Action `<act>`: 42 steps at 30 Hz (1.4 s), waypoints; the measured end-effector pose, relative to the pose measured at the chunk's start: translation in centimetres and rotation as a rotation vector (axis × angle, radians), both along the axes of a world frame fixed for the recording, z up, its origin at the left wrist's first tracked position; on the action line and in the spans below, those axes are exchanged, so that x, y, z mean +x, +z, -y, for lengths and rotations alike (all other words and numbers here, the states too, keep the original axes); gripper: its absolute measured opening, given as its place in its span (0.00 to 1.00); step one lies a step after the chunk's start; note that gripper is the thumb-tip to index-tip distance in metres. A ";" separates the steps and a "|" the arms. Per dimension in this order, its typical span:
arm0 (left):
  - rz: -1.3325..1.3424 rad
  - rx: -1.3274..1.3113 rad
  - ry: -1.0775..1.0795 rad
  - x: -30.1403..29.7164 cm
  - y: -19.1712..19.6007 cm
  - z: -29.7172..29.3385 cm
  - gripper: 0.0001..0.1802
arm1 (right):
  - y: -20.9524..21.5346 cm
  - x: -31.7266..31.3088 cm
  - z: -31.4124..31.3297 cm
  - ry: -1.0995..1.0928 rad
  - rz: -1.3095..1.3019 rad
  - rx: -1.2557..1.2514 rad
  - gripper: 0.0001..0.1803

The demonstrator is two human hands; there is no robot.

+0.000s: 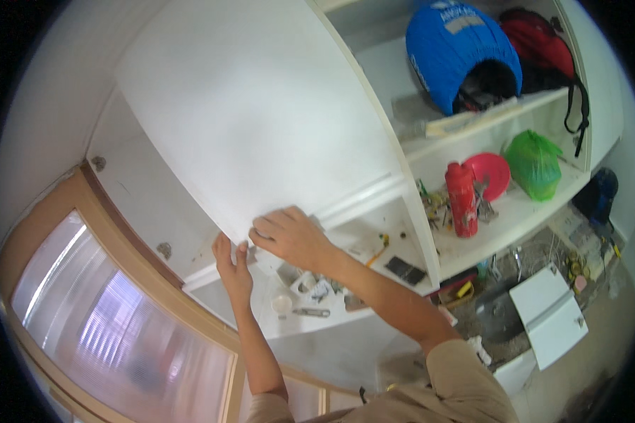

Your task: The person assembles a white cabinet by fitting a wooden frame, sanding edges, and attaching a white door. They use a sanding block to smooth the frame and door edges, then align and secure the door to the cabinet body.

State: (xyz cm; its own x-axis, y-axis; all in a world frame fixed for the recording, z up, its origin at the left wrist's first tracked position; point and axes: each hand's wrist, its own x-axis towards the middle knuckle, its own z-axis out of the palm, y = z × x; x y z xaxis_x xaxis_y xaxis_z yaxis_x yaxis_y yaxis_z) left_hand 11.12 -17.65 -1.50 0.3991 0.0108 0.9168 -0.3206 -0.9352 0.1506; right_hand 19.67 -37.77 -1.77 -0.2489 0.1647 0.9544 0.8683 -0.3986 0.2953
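A large white cabinet panel stands tilted across the upper middle, in front of the open white cabinet. At its lower left corner, my left hand pinches the edge between fingers and thumb. My right hand is just right of it, its fingers bent over the panel's lower edge; its thumb is hidden. Below the hands, on the cabinet's lower shelf, lie a white round cup, a grey utility knife, a dark flat object and several small parts.
Right-hand shelves hold a blue bag, a red backpack, a red bottle, a pink bowl and a green plastic bag. A wood-framed ribbed glass window is left. A white hinged door leans beside clutter lower right.
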 end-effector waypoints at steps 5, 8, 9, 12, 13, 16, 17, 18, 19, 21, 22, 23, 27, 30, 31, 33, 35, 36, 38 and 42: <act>0.064 -0.150 -0.027 2.6 -1.2 1.0 0.30 | -0.3 0.5 2.5 0.076 -0.120 -0.121 0.17; 0.043 -0.155 0.068 2.4 -1.4 -0.3 0.32 | -1.0 0.5 5.9 0.144 -0.200 0.011 0.23; 0.012 -0.184 0.086 2.2 -1.3 0.0 0.32 | -1.5 1.4 7.6 0.119 -0.227 0.118 0.25; -0.038 -0.254 0.115 2.1 -1.5 1.1 0.32 | -1.9 1.7 13.8 -0.178 -0.322 0.347 0.35; -0.042 -0.270 0.117 2.3 -1.5 1.4 0.32 | -1.9 2.0 15.4 -0.225 -0.381 0.374 0.39; -0.123 -0.265 0.184 2.6 -1.7 0.3 0.34 | -2.8 3.9 16.6 -0.241 -0.415 0.373 0.46; -0.072 -0.206 0.085 2.8 -2.0 -0.3 0.35 | -3.3 4.6 16.7 -0.224 -0.403 0.359 0.48; -0.023 -0.147 -0.015 3.1 -2.1 -0.5 0.36 | -3.6 5.1 16.6 -0.162 -0.411 0.385 0.48; 0.026 -0.087 -0.115 3.3 -2.2 -0.6 0.37 | -3.8 5.4 16.4 -0.101 -0.418 0.410 0.48; -0.055 -0.132 -0.076 2.7 -2.4 -0.5 0.40 | -3.8 5.6 16.6 -0.034 -0.454 0.423 0.49; -0.049 -0.175 -0.065 2.9 -2.6 -0.2 0.40 | -3.7 5.3 16.9 -0.028 -0.485 0.410 0.49; -0.043 -0.219 -0.054 3.0 -2.7 0.1 0.40 | -3.6 5.2 17.2 -0.023 -0.516 0.398 0.49; 0.111 -0.162 0.061 4.3 -3.1 -1.2 0.44 | -3.5 5.1 17.5 -0.067 -0.526 0.380 0.48; 0.114 -0.168 -0.016 4.4 -2.8 -0.4 0.45 | -3.4 5.1 17.8 -0.069 -0.544 0.376 0.48; 0.087 -0.197 0.005 4.3 -2.6 0.0 0.45 | -3.4 5.1 17.8 -0.066 -0.546 0.379 0.48; 0.078 -0.225 0.046 4.3 -2.8 0.0 0.45 | -3.4 5.2 17.7 -0.052 -0.552 0.383 0.48; 0.115 -0.224 0.085 4.4 -3.1 -0.6 0.45 | -3.4 5.2 17.5 -0.033 -0.560 0.387 0.48; 0.118 -0.235 0.084 4.5 -3.1 -0.2 0.45 | -3.4 5.2 17.6 -0.036 -0.561 0.390 0.49; 0.124 -0.257 0.083 4.7 -3.1 0.6 0.45 | -3.5 5.3 17.6 -0.042 -0.565 0.395 0.49; 0.176 -0.236 0.057 5.0 -3.3 -0.4 0.44 | -3.4 5.3 17.2 -0.060 -0.565 0.405 0.50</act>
State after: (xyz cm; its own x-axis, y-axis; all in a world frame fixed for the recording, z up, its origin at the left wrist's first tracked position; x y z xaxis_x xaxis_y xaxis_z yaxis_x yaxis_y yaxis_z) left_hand 16.09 -17.25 -4.78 0.2265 0.2493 0.9416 -0.3092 -0.8983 0.3122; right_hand 24.94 -54.98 -5.14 0.3024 -0.2335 0.9241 0.8179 -0.4342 -0.3774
